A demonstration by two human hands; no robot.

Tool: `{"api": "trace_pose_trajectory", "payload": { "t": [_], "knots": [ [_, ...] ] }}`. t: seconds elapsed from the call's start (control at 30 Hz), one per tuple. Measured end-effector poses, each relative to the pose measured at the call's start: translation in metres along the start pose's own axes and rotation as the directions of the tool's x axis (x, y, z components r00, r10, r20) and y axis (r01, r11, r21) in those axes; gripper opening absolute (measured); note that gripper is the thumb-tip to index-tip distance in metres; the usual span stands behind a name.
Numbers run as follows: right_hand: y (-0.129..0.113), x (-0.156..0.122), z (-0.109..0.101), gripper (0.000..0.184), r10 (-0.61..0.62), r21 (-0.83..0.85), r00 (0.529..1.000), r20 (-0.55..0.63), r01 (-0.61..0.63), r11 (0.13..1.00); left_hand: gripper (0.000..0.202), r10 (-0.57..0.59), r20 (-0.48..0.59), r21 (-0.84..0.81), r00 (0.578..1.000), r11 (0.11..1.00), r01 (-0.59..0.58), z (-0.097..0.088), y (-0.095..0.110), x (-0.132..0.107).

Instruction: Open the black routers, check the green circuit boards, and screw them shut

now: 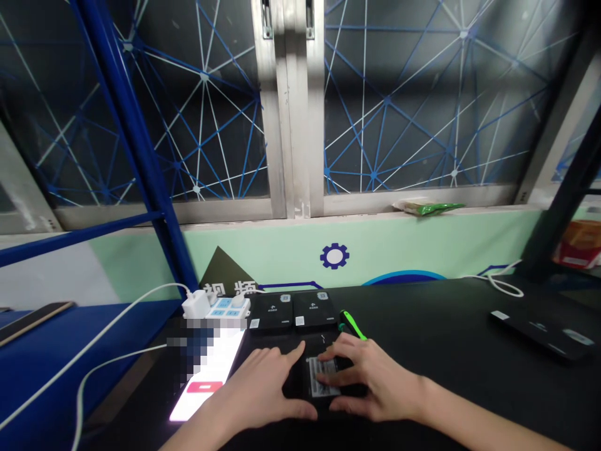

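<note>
A dark flat device with a silver-grey printed label (319, 382) lies on the black table between my hands. My right hand (370, 379) reaches over it from the right, fingers apart, with fingertips on the label and the thumb by the near edge. My left hand (265, 388) is at the device's left side, index finger and thumb stretched apart, nothing visible in it. Its other fingers are partly hidden. Just beyond the right hand lies a tool with a bright green handle (354, 324), its kind unclear. A tiny light-coloured piece (323, 339) shows past the device.
Two black boxes (272, 313) (314, 309) sit side by side behind my hands. To their left are a white power strip (230, 307) with plugs and a lit phone (211, 369). Another black box (539, 335) and a white cable (502, 285) lie at right.
</note>
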State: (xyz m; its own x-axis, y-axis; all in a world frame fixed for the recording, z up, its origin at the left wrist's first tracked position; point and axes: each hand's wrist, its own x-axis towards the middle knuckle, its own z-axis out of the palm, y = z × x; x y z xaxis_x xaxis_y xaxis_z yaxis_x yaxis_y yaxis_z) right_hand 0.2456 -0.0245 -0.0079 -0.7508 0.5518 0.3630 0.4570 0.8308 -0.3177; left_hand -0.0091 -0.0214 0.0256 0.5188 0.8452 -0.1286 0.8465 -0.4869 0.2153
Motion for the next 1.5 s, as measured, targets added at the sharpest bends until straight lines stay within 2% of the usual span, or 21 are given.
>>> {"api": "trace_pose_trajectory", "payload": {
  "t": [0.2, 0.43, 0.8, 0.97, 1.13, 1.33, 1.5],
  "knots": [
    [0.0, -0.003, 0.007, 0.038, 0.007, -0.019, 1.0, -0.011, -0.007, 1.0, 0.108, 0.005, -0.016, 0.013, 1.0, 1.0, -0.004, 0.001, -0.002, 0.002],
    [-0.004, -0.004, 0.003, 0.037, 0.008, -0.027, 1.0, 0.011, -0.008, 1.0, 0.106, 0.0, 0.009, 0.026, 1.0, 1.0, -0.001, 0.0, 0.001, 0.003],
    [-0.007, -0.005, 0.0, 0.037, 0.04, 0.062, 0.999, -0.009, -0.04, 0.997, 0.103, -0.049, -0.02, -0.031, 0.999, 0.998, 0.048, 0.002, -0.004, 0.001],
    [-0.007, -0.005, -0.004, 0.053, 0.076, 0.077, 0.997, 0.02, -0.077, 0.994, 0.096, -0.053, -0.062, -0.013, 0.997, 0.999, 0.052, 0.005, -0.005, -0.001],
    [-0.005, -0.008, -0.007, 0.077, 0.168, 0.02, 0.985, 0.04, -0.168, 0.986, 0.113, -0.023, -0.049, 0.01, 0.999, 1.0, 0.024, 0.008, -0.005, -0.001],
    [-0.004, -0.007, -0.006, 0.078, 0.206, 0.074, 0.978, 0.041, -0.208, 0.975, 0.114, -0.036, -0.05, -0.014, 0.998, 0.999, 0.035, 0.008, -0.005, 0.0],
    [-0.002, -0.006, -0.001, 0.084, 0.252, 0.148, 0.968, -0.005, -0.248, 0.957, 0.113, -0.042, -0.061, -0.035, 0.997, 0.999, 0.04, 0.008, -0.004, 0.002]
  ]
}}
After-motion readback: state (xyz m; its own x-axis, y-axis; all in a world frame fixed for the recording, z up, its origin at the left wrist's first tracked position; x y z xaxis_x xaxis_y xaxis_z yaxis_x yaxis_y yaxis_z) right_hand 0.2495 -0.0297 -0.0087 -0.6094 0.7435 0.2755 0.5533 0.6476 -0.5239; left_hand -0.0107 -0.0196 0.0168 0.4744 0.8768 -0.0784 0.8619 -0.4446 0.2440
